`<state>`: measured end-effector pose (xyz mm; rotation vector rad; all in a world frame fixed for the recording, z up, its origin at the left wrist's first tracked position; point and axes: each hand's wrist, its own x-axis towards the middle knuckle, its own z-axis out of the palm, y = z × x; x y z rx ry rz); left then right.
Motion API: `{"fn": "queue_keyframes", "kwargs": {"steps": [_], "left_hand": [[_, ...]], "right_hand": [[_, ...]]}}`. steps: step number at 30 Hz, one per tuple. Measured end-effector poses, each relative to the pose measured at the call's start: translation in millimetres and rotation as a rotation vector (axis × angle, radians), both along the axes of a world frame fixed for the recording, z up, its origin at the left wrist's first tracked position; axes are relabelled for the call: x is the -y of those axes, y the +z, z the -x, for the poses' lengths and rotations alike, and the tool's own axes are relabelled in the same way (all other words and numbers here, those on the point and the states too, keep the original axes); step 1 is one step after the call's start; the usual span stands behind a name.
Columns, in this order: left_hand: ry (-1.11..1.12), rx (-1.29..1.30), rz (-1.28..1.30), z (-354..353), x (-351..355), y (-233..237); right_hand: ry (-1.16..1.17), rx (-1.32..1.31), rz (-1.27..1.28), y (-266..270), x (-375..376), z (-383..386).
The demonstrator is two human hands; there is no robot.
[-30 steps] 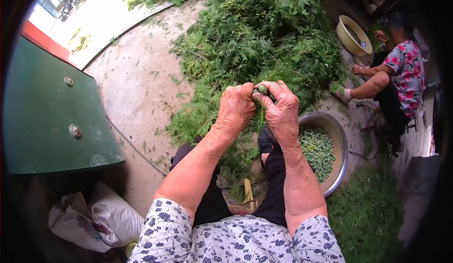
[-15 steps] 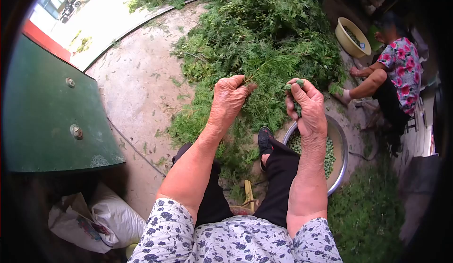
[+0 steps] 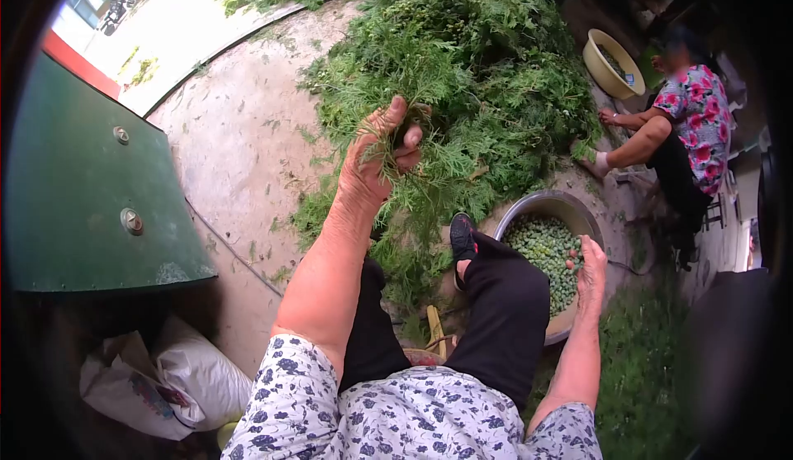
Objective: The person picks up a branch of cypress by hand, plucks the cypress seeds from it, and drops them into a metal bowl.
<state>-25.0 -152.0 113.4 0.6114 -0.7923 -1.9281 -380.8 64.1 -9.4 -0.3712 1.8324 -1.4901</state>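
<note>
My left hand (image 3: 382,148) is raised in front of the leafy pile, fingers closed around a feathery green conifer sprig (image 3: 434,171). Fronds of it drape over the knuckles and hang to the right. Over the right side of a metal basin (image 3: 591,209), my right hand (image 3: 588,268) has its fingers bent and apart, tips down near the small green cones (image 3: 533,249) inside. I see nothing held in those fingers, though the palm side is partly hidden.
A big heap of cut conifer branches (image 3: 504,72) lies ahead. At right, a person in a flowered shirt (image 3: 706,121) sits near a yellow tub (image 3: 596,64). A green metal panel (image 3: 91,187) and white sacks (image 3: 202,377) are at left.
My right hand has gone from beside the left hand down to the basin; the green cones it held no longer show in it. My left hand has turned and shifted left with the sprig.
</note>
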Motion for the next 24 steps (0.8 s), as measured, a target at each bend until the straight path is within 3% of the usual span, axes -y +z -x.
{"fn": "queue_keyframes", "kwargs": {"steps": [6, 8, 12, 14, 15, 17, 18, 20, 24], "left_hand": [[-0.086, -0.225, -0.001, -11, 6, -8], [-0.090, -0.234, 0.019, -14, 3, -6], [-0.075, -0.240, 0.038, -20, -3, -2], [-0.066, -0.272, 0.050, -25, -6, -2], [-0.064, -0.298, 0.045, -26, -4, -5], [-0.053, -0.331, 0.034, -28, -2, -7], [-0.044, -0.364, 0.035, -30, -2, -7], [-0.055, -0.423, 0.046, -35, -1, -10], [-0.078, -0.544, -0.001, -34, 3, -9]], "right_hand": [[-0.105, -0.160, -0.215, -44, -42, 39], [-0.099, -0.488, -0.227, -81, -59, 69], [-0.238, -0.298, -0.376, -87, -74, 79], [-0.169, -0.677, -0.370, -102, -88, 89], [-0.166, -0.678, -0.377, -102, -91, 89], [-0.156, -1.064, -0.721, -101, -95, 93], [-0.152, -1.070, -0.723, -102, -102, 97], [-0.199, -0.838, -0.649, -104, -115, 109], [-0.144, -1.092, -0.822, -97, -120, 98]]}}
